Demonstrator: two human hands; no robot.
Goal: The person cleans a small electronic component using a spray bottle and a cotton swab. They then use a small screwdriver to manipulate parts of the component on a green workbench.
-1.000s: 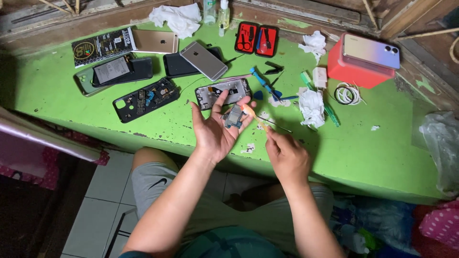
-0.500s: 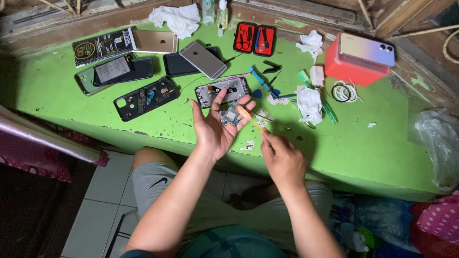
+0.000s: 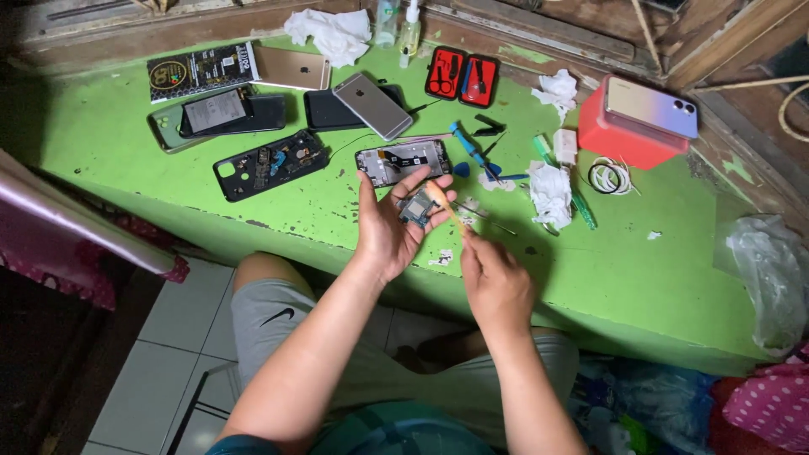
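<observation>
The left hand [image 3: 389, 226] was held up over the near edge of the green table [image 3: 126, 177], palm up, with its fingers curled loosely around a small circuit board [image 3: 417, 206]. The board lay on the fingers, above the table and not touching it. The right hand [image 3: 495, 282] was closed around the back end of a thin brush [image 3: 444, 204]. The brush tip touched the board. Just behind the hands, an open phone [image 3: 403, 160] lay flat on the table with its insides showing. A second open phone [image 3: 270, 162], a black one, lay to the left of it. A grey phone [image 3: 372, 104] lay face down farther back. A red tool case [image 3: 461, 77] sat open near the back wall. A red box [image 3: 621, 139] stood on the right with a shiny phone [image 3: 650, 105] on top. Some crumpled tissue [image 3: 551, 192] lay near the right hand.
</observation>
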